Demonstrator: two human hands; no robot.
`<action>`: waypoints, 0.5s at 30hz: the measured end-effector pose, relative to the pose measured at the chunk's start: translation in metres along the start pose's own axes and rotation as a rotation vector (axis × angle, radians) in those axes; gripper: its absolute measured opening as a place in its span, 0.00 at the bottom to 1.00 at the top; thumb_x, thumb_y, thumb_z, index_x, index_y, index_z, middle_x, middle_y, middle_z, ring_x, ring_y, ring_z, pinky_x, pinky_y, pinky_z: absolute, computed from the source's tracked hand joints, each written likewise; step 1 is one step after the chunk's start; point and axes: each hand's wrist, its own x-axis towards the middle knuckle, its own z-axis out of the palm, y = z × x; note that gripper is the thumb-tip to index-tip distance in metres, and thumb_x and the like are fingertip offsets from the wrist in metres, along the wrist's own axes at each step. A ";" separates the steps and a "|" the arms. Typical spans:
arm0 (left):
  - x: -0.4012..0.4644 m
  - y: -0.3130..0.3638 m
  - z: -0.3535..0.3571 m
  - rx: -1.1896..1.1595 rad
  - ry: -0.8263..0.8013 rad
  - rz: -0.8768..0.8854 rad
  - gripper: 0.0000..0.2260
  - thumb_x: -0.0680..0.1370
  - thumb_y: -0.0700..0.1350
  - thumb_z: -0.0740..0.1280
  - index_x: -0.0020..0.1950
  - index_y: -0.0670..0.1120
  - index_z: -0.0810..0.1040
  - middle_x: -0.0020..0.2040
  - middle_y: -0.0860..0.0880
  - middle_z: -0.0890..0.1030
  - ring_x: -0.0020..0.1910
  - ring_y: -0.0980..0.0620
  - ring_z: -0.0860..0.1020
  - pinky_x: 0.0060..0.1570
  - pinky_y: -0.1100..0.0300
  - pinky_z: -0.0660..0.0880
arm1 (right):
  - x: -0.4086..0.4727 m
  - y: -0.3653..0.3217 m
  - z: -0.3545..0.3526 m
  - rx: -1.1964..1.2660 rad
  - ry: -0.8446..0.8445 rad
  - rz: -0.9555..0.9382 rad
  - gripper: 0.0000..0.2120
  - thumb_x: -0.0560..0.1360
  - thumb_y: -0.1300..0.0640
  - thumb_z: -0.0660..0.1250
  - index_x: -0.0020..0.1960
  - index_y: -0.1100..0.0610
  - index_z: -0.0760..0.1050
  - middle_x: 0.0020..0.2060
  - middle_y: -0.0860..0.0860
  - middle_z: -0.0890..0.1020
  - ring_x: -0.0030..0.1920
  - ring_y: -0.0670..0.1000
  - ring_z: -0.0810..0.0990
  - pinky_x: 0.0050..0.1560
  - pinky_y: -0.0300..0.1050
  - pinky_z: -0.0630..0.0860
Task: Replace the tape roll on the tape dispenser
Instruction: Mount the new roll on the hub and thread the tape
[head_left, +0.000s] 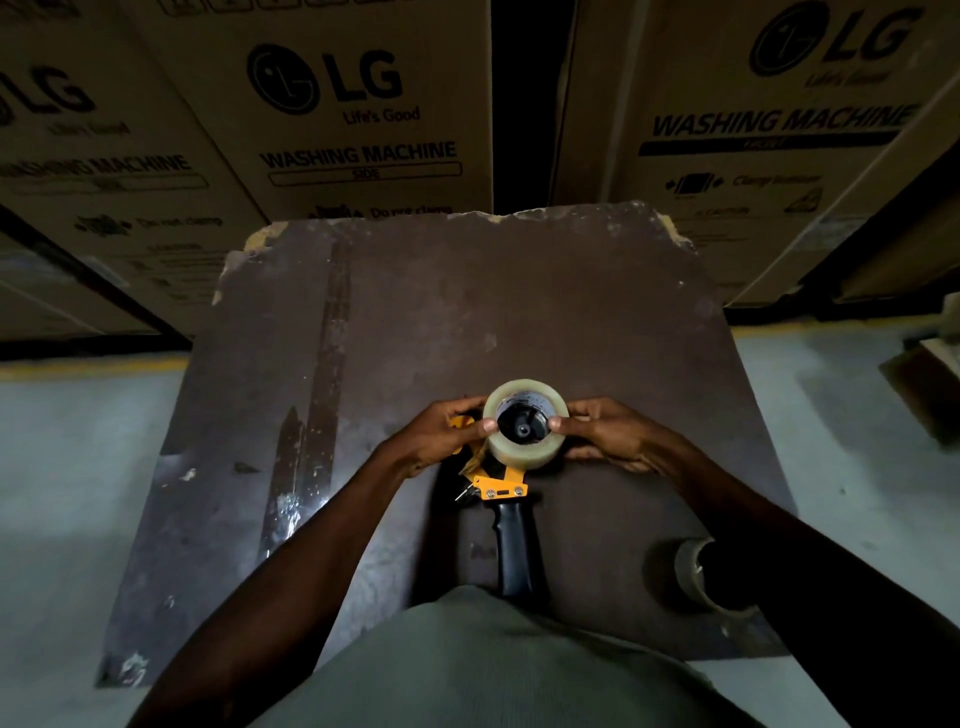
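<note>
A yellow tape dispenser (501, 486) with a black handle lies on the dark brown table (519, 312), handle pointing toward me. A clear tape roll (524, 452) sits over the dispenser's black hub. My left hand (441, 436) grips the roll's left side, thumb on its top rim. My right hand (608, 434) grips the right side, thumb also on the rim. At the lower right, a second roll (691, 571) stands on the table, partly hidden behind my right forearm.
Large cardboard washing-machine boxes (337, 119) stand in a row behind the table. The table's far edge is chipped. Pale floor (78, 467) shows on both sides, with a small box (930, 384) at the right edge.
</note>
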 end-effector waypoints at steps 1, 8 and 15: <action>0.000 0.000 0.000 0.008 -0.005 0.002 0.20 0.78 0.45 0.70 0.70 0.48 0.75 0.59 0.51 0.83 0.55 0.58 0.81 0.52 0.65 0.77 | -0.001 0.001 0.001 -0.008 0.007 0.004 0.14 0.78 0.57 0.70 0.63 0.56 0.79 0.57 0.53 0.85 0.60 0.50 0.83 0.63 0.50 0.78; 0.002 -0.001 0.001 0.021 -0.023 0.003 0.19 0.80 0.42 0.67 0.71 0.45 0.74 0.53 0.59 0.82 0.53 0.62 0.81 0.51 0.67 0.76 | -0.001 0.003 0.003 0.015 0.008 -0.008 0.10 0.78 0.58 0.70 0.59 0.53 0.80 0.49 0.47 0.87 0.51 0.43 0.84 0.53 0.39 0.80; 0.006 -0.011 -0.005 0.143 -0.035 0.002 0.17 0.79 0.47 0.69 0.68 0.51 0.78 0.61 0.54 0.79 0.62 0.57 0.78 0.64 0.57 0.74 | 0.005 -0.001 0.004 -0.047 0.040 -0.045 0.12 0.75 0.58 0.73 0.59 0.54 0.81 0.52 0.52 0.87 0.56 0.51 0.84 0.61 0.50 0.78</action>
